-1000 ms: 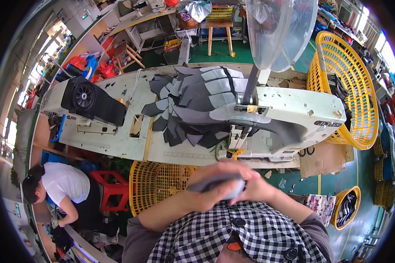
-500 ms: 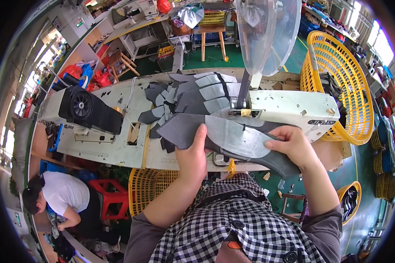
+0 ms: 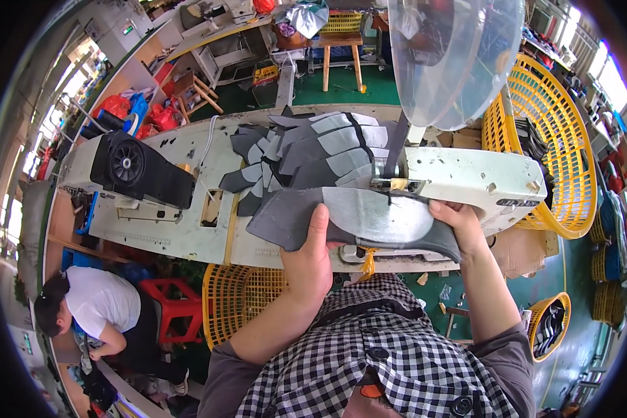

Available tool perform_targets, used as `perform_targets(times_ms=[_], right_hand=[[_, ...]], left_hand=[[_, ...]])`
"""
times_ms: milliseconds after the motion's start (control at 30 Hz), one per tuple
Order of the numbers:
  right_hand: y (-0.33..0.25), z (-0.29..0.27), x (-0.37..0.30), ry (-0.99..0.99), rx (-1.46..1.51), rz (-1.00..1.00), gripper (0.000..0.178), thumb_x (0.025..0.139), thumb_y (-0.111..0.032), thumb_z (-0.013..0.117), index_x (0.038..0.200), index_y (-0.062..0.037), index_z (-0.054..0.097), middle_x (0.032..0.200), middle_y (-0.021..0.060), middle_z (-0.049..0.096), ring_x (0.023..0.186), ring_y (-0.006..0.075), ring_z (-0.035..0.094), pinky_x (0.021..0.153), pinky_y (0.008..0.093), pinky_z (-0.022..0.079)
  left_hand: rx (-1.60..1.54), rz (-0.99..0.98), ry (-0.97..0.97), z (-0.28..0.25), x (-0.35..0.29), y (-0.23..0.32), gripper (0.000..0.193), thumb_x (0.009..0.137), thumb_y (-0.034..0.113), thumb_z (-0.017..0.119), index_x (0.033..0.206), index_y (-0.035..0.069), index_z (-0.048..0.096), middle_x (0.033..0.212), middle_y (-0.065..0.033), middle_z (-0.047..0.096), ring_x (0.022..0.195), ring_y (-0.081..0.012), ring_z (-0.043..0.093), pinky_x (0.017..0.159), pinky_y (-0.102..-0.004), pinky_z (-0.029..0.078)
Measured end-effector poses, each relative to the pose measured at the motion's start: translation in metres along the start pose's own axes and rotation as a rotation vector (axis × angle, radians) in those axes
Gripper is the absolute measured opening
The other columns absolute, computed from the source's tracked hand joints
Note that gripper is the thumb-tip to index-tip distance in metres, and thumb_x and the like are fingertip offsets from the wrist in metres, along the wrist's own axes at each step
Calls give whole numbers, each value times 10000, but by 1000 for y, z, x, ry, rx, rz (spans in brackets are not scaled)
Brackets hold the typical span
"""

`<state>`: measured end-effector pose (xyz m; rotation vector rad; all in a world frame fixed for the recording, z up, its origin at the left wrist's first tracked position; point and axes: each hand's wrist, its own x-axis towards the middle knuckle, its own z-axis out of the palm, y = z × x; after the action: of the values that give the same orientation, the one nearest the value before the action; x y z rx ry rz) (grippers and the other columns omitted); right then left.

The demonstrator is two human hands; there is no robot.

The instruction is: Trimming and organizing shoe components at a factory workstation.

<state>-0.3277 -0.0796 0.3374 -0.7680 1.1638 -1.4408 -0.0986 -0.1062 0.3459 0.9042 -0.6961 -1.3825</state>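
Observation:
Both my hands hold up a long, curved shoe upper piece [image 3: 373, 217], dark grey with a pale silvery panel. My left hand [image 3: 309, 261] grips its lower left part, thumb on top and fingers hidden beneath. At the right end my right hand [image 3: 463, 224] pinches the upper edge, its fingers partly hidden behind the piece. The piece is just in front of the working end of a white machine arm [image 3: 470, 177]; whether they touch I cannot tell. Behind it, similar grey pieces lie overlapping in a pile [image 3: 327, 150] on the white table [image 3: 177, 233].
A clear plastic disc [image 3: 453, 63] rises above the machine arm. At the left of the table stands a black motor housing [image 3: 136, 171]. Yellow baskets [image 3: 571, 125] stand to the right and below the table. A person [image 3: 108, 306] bends near a red stool [image 3: 174, 310] at lower left.
The right end of the piece has swung upward, so it lies more level. My right hand has moved up to its upper edge. The left hand keeps its grip.

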Motion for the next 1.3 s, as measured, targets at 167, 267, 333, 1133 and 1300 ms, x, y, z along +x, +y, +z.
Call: perform_targets(times_ms=[167, 267, 333, 1133, 1300], right_hand=[[-3, -12, -8, -103, -131, 134, 225, 775, -168, 722, 928, -28, 631, 857, 27, 629, 785, 103, 563, 737, 239, 452], [-10, 3, -4, 26, -199, 14, 236, 763, -185, 731, 904, -30, 622, 819, 7, 610, 745, 89, 539, 701, 214, 428], [-8, -1, -1, -5, -254, 118, 316, 719, -191, 766, 928, -5, 618, 837, 21, 625, 747, 95, 550, 700, 214, 437], [18, -11, -13, 262, 362, 75, 405, 810, 9, 579, 1201, 16, 474, 1098, 114, 576, 980, 209, 569, 877, 309, 445], [22, -18, -3, 253, 368, 93, 395, 802, 16, 582, 1185, 21, 484, 1075, 115, 581, 971, 219, 571, 876, 304, 444]], left_hand=[[467, 586, -245, -8, 7, 7, 244, 855, 148, 644, 1035, 2, 568, 930, -56, 617, 808, -130, 593, 671, -262, 483], [465, 388, -154, -19, 20, -11, 241, 836, 122, 662, 1018, -7, 571, 914, -47, 618, 784, -128, 583, 677, -259, 474], [308, 234, -97, -14, 15, -15, 249, 832, 124, 667, 1025, 1, 568, 932, -43, 613, 790, -124, 581, 662, -255, 477], [10, -91, -56, -12, 8, -17, 309, 837, 74, 632, 1122, 40, 518, 1034, -69, 582, 873, -185, 617, 641, -365, 572], [-10, -82, -62, -12, 11, -19, 311, 839, 74, 628, 1127, 35, 515, 1044, -76, 578, 885, -190, 614, 651, -369, 574]])
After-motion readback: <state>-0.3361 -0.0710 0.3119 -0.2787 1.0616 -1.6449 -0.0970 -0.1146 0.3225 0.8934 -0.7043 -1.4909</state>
